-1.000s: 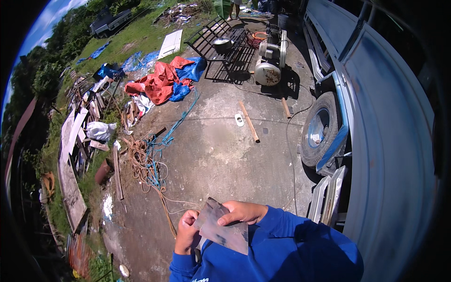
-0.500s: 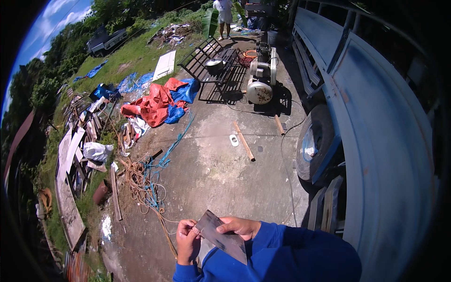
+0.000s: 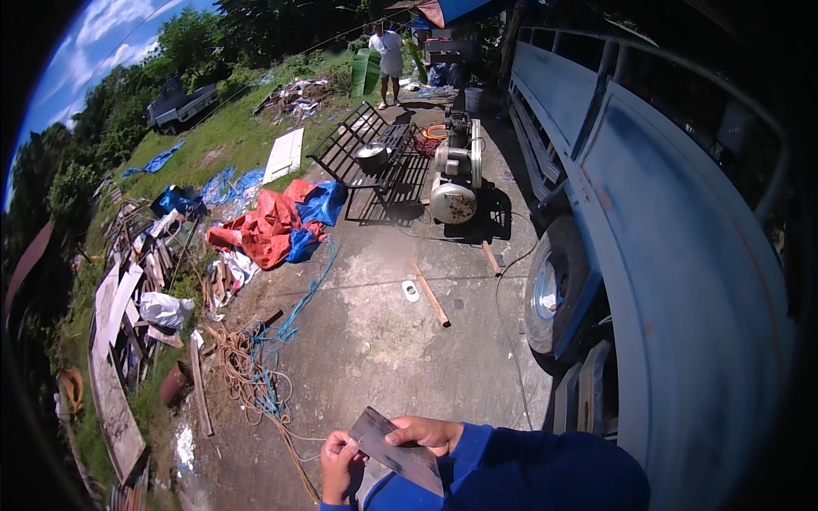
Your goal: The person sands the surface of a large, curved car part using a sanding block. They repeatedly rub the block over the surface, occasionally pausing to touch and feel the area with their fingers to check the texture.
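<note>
Low in the picture, both of my hands hold a stiff, dark grey-brown sheet that looks like sandpaper (image 3: pixel 400 458). My left hand (image 3: pixel 341 470) pinches its left edge between thumb and fingers. My right hand (image 3: pixel 433 433) grips its upper right side, the thumb lying flat on top and the other fingers partly hidden behind. The sheet slants down to the right, in front of my blue sleeve.
A blue-grey truck body (image 3: pixel 673 255) with a wheel (image 3: pixel 547 289) runs along the right. Ahead stand an air compressor (image 3: pixel 453 203) and a metal bench (image 3: pixel 396 153) with a pot (image 3: pixel 372 157). Tangled rope (image 3: pixel 243 362), tarps (image 3: pixel 264 228) and scrap wood (image 3: pixel 115 375) lie left. A person (image 3: pixel 388 60) stands far off.
The view has tilted up, so the ground, my hands and the sheet sit lower in the picture. Both hands keep their grip on the sandpaper.
</note>
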The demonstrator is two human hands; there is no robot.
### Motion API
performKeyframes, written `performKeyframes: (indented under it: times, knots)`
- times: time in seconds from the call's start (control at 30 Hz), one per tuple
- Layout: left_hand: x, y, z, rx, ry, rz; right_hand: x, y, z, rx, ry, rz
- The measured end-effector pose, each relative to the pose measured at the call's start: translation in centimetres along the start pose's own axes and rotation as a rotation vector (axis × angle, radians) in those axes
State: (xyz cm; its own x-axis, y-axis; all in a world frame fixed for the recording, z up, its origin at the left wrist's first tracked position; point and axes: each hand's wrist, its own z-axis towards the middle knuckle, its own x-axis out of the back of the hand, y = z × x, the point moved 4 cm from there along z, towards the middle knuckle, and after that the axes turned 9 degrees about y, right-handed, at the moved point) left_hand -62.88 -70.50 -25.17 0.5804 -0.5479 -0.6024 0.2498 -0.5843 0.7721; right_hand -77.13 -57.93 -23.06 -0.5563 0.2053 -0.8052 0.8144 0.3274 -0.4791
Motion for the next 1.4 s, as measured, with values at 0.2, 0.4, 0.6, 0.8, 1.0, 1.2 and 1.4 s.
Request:
performKeyframes:
  times: [0.2,0.4,0.6,0.8,1.0,1.2,1.4]
  knots:
    - [-4.6,0.4,3.6,-0.066,-0.027,-0.078,1.6,0.0,0.7,0.106,0.025,-0.172]
    - [-2.3,-0.4,2.6,-0.004,0.019,-0.017,0.3,-2.0,-1.4,0.178,-0.066,-0.104]
    - [-1.7,-1.4,3.3,0.015,0.002,0.032,0.5,-1.9,-2.5,0.110,-0.049,0.041]
    - [-1.1,-1.2,2.0,0.122,0.382,0.227,1.0,-2.2,-1.2,0.142,0.186,-0.143]
    - [1.6,-2.3,-1.7,0.302,0.350,0.260,4.1,-4.3,-2.4,0.297,0.347,0.049]
    - [2.8,-2.5,-3.9,0.393,0.352,0.299,6.8,-4.6,-1.7,0.414,0.424,0.317]
    - [3.7,-2.3,-5.0,0.415,0.304,0.319,7.6,-5.9,-1.2,0.593,0.504,0.310]
